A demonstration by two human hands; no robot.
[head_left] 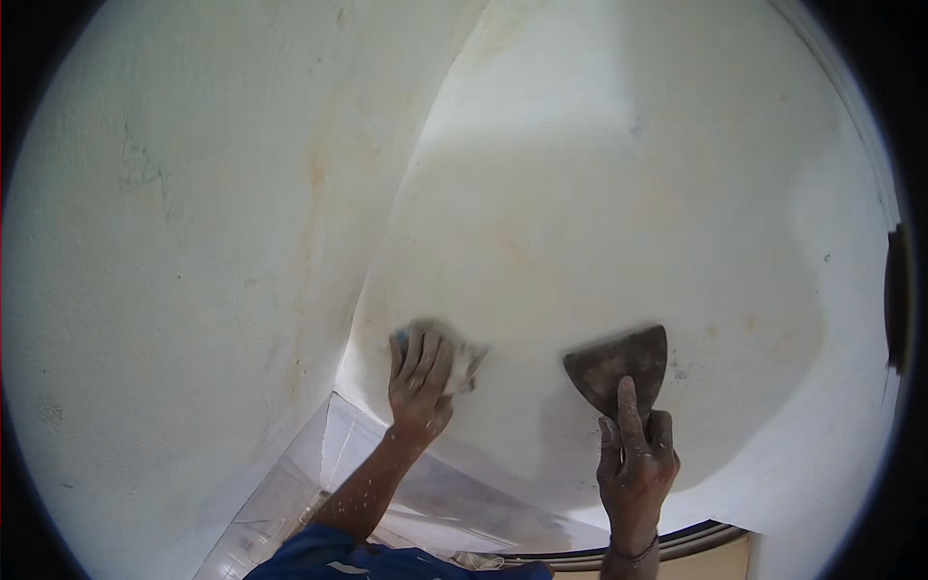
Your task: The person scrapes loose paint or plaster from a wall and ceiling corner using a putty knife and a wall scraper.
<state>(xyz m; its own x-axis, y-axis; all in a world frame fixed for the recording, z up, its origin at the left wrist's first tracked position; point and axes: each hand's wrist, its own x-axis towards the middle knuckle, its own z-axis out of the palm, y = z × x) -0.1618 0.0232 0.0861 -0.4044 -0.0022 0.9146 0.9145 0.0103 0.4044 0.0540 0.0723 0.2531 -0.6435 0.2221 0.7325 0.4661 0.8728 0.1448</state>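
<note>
left hand (420, 379) flat, pressing a blurred pad (462, 362) on white wall (599, 213) near corner. right hand (633, 454) grips dark scraper (619, 365), blade flat on wall, forefinger along it. yellowish stains above.

White plastered wall (599, 222), right face of an inside corner; adjoining wall face (193, 242) to the left. Surface matt, with pale yellowish-brown staining across the middle and along the corner line. Small dark specks near the right side.

Pressed flat against the right face: a worn, pale sanding pad (462, 362), low and close to the corner; a dark, fan-shaped scraper blade (619, 362), to the right of the pad, well apart from it. Blade's wide edge points up. Pad blurred; material cannot be told.
</note>
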